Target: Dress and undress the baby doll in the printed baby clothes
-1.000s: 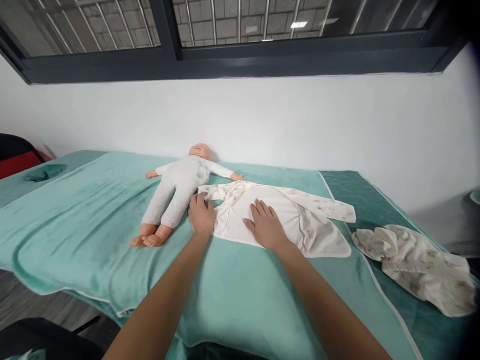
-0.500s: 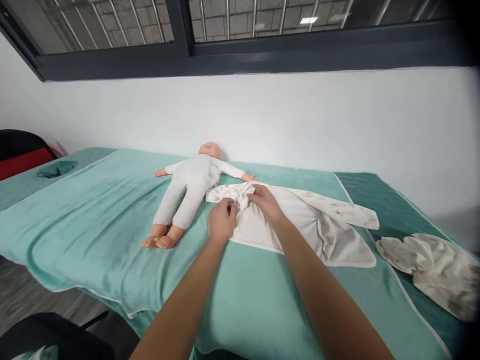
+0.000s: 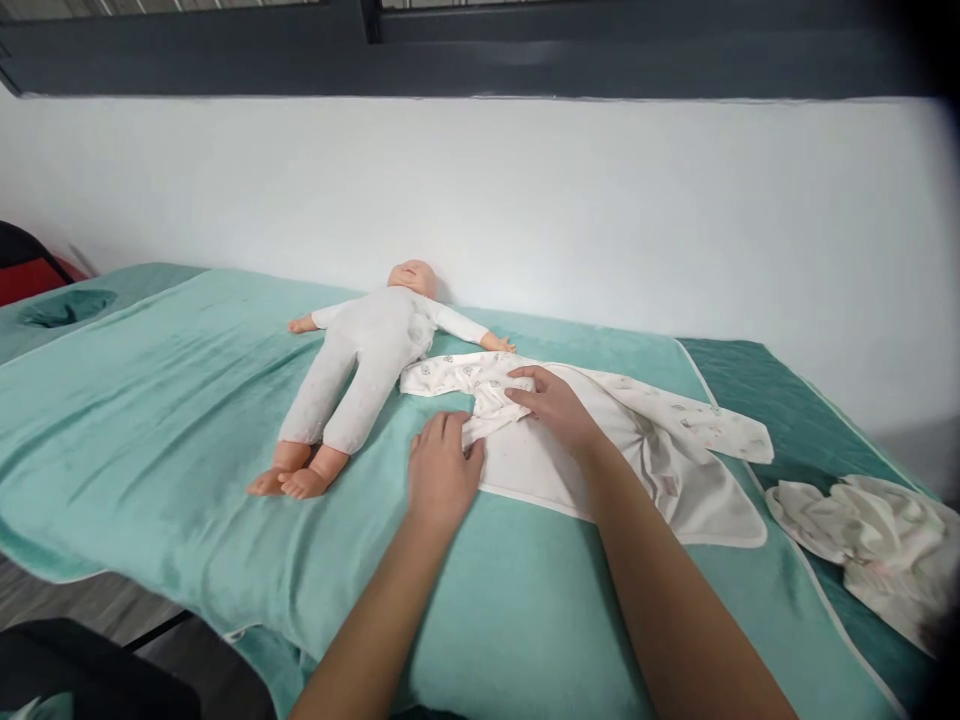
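A white baby shirt (image 3: 540,460) with a small print lies spread on the bed, its near flap partly folded over and one sleeve stretching right. My left hand (image 3: 444,468) pinches the shirt's left edge between thumb and fingers. Higher on the same side, my right hand (image 3: 555,405) has its fingers closed on the folded printed cloth; part of that grip is hidden. Left of the shirt, a baby doll (image 3: 367,345) in a white body suit lies on its back with arms spread. The doll's hand rests just beyond the shirt's upper edge.
A green cover (image 3: 187,420) spreads over the bed, with a face hole at the far left. Crumpled pale cloth (image 3: 885,550) sits at the right on darker green fabric. A white wall (image 3: 600,220) stands behind; a black chair (image 3: 90,670) is at lower left.
My view has tilted downward. The printed cloth under my hands has been turned over and flattened toward me. My left hand has moved lower along the shirt's edge, its fingers stretching out more.
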Tool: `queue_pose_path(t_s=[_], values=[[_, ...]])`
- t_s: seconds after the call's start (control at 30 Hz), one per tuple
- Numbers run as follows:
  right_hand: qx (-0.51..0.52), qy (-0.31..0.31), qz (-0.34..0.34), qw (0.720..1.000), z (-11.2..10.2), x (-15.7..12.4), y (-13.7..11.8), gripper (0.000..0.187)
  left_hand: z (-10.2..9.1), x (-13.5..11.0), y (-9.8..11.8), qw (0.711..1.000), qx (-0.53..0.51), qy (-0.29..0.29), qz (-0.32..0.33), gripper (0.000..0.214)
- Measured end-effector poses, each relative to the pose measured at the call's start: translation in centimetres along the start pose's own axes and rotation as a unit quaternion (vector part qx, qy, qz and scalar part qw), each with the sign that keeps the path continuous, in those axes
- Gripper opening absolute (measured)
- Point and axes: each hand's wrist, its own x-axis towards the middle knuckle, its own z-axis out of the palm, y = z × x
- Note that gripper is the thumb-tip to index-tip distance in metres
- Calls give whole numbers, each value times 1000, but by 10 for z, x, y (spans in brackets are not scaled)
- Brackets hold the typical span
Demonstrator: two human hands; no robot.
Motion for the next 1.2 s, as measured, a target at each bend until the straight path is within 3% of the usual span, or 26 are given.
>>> queue_pose_path(t_s=[0.07, 0.17, 0.27, 0.33, 0.43, 0.57, 0.77, 0.9, 1.0, 1.1, 1.2], values=[[-43, 39, 24, 998, -3, -1, 1, 37, -3, -4, 0, 999, -21, 20, -28, 20], [20, 54, 41, 998, -4, -2, 0, 37, -7, -3, -1, 992, -98, 65, -46, 13], [142, 10, -19, 990, 2, -2, -2, 44, -8, 1, -3, 980, -146, 112, -77, 12], [162, -30, -62, 984, 9, -1, 0, 54, -7, 3, -6, 971, -157, 140, -116, 13], [81, -57, -89, 991, 20, 4, 8, 61, -5, 4, -9, 963, -150, 169, -149, 19], [-53, -74, -132, 987, 30, 4, 19, 59, -8, 4, -10, 966, -126, 185, -129, 25], [-292, 1, -196, 936, 35, -28, 24, 57, -20, -13, -10, 968, -144, 188, -83, 26], [-359, 14, -219, 907, 41, -71, 23, 50, -52, -18, -15, 977, -162, 137, -6, 25], [-384, -18, -243, 891, 51, -84, 10, 46, -92, 0, -30, 973, -167, 156, -15, 27], [-373, -35, -273, 886, 69, -51, -14, 50, -129, 36, -64, 976, -124, 145, -104, 28], [-332, -13, -311, 890, 95, 27, -41, 54, -148, 73, -110, 971, -74, 93, -209, 39]])
